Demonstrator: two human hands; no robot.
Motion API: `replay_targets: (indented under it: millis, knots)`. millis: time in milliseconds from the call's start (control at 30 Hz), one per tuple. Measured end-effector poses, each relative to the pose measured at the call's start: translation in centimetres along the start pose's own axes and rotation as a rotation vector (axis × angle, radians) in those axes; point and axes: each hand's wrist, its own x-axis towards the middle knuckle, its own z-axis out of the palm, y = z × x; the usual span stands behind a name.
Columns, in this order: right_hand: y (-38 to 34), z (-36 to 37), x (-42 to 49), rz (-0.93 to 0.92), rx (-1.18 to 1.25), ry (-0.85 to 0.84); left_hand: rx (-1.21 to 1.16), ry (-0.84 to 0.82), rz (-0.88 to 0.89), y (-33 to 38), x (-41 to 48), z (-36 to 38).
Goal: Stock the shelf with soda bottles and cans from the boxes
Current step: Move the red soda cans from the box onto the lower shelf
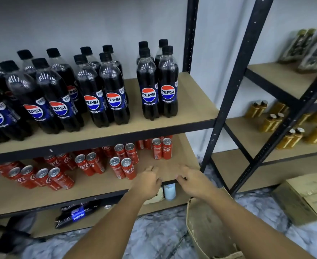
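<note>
Far left of the fingers and above them, the Pepsi bottles [114, 94] stand upright in pairs on the upper shelf [191, 94]. Full plastic bottles like these are likely heavy for their size and give a little under a squeeze; the narrowed waist near the label looks the safest hold, rather than the cap.

Just left of the left hand [148, 182], the Coca-Cola cans [127, 169] stand in pairs on the middle shelf [172, 163]; the nearest pair is almost touching its knuckles. The cans are probably stiff while sealed, smooth and a bit slippery, and prone to dent if dropped, so wrapping round the mid-body is best.

The left hand's fingers [151, 170] are loosely bent and hold nothing, hovering over or resting on bare shelf. The right hand [193, 182] also holds nothing, its fingers resting at the shelf's front edge. Beyond both hands stands another can pair [162, 148].

Below the right forearm sits an open cardboard box [206, 230]; its contents are hidden.
</note>
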Motion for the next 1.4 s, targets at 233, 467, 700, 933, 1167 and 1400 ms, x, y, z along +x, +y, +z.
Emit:
replay_targets:
  millis: [233, 467, 700, 933, 1167, 1400]
  knots:
    - [1.0, -0.9, 2.0, -0.017, 0.021, -0.065, -0.064, 0.034, -0.077, 0.3, 1.1, 0.0]
    - [1.6, -0.3, 3.9, -0.02, 0.053, -0.091, -0.114, 0.033, -0.104, -0.3, 2.0, 0.5]
    - [3.2, 2.3, 8.5, 0.044, 0.127, -0.071, -0.172, 0.077, -0.1, -2.2, 6.2, 2.7]
    - [8.8, 9.6, 17.0, 0.063, 0.187, 0.072, -0.252, 0.186, -0.117, -6.3, 14.9, 11.2]
    - [12.9, 16.0, 26.0, -0.122, 0.418, 0.38, -0.566, 0.604, 0.025, -9.8, 22.8, 17.5]
    - [14.8, 18.9, 31.3, -0.384, 0.532, 0.509, -0.639, 0.632, 0.119, -12.0, 26.5, 20.4]
